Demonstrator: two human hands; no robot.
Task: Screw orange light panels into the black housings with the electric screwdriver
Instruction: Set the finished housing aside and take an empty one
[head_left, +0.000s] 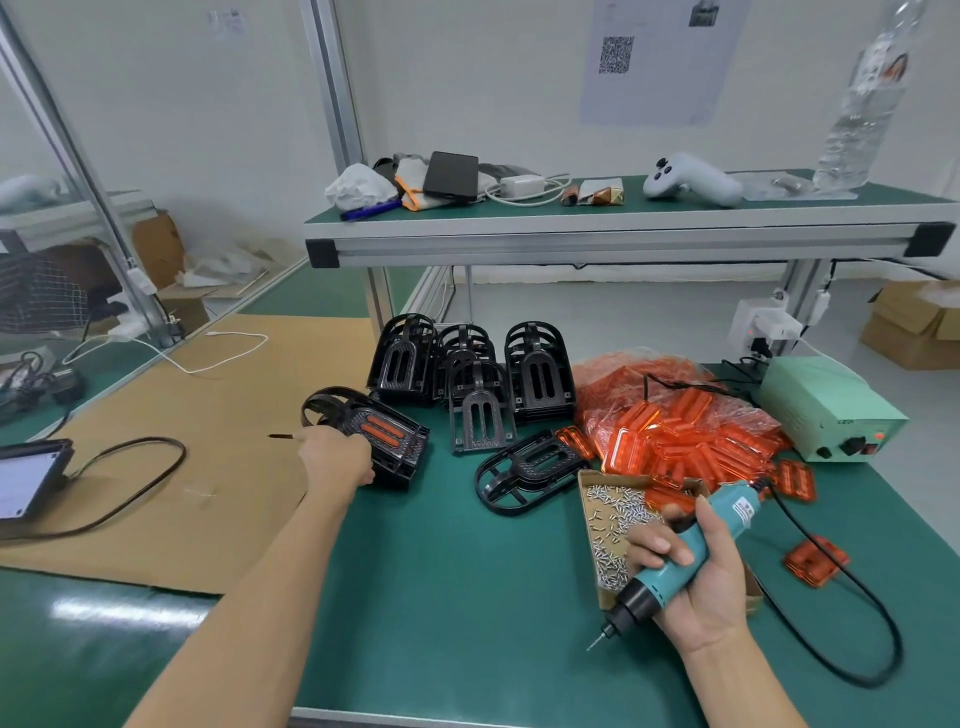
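Both grips are busy. The left hand (332, 457) is stretched far forward and to the left, and its grip is pressed around the near end of one black housing with orange panels (376, 434) already sitting in it; this piece lies at the border between the green surface (457, 597) and the brown cardboard sheet (208, 415). Its long axis runs from far-left to near-right, the rounded open frame pointing away to the left. A thin dark stick shows beyond the knuckles; whether the hand holds it is not clear.

The right hand (691, 582) is low and near the body on the right side, and its grip is wrapped tight around the teal electric screwdriver (675, 566). The bit points down and to the left, close above the surface, and the cord goes off to the right toward the pale green power box (826, 410).

So the held housing lies well apart from the driver tip, up and to the left of it. The left hand is the nearer one, since it already touches the piece. Probably the driver must travel across the surface, or the housing must be pulled back.

Between them lie an empty housing (524, 480) flat on the surface, the stack of black housings (467, 374) behind it, the bag of orange light panels (680, 421), and the cardboard tray of screws (613, 525) just beside the right hand.
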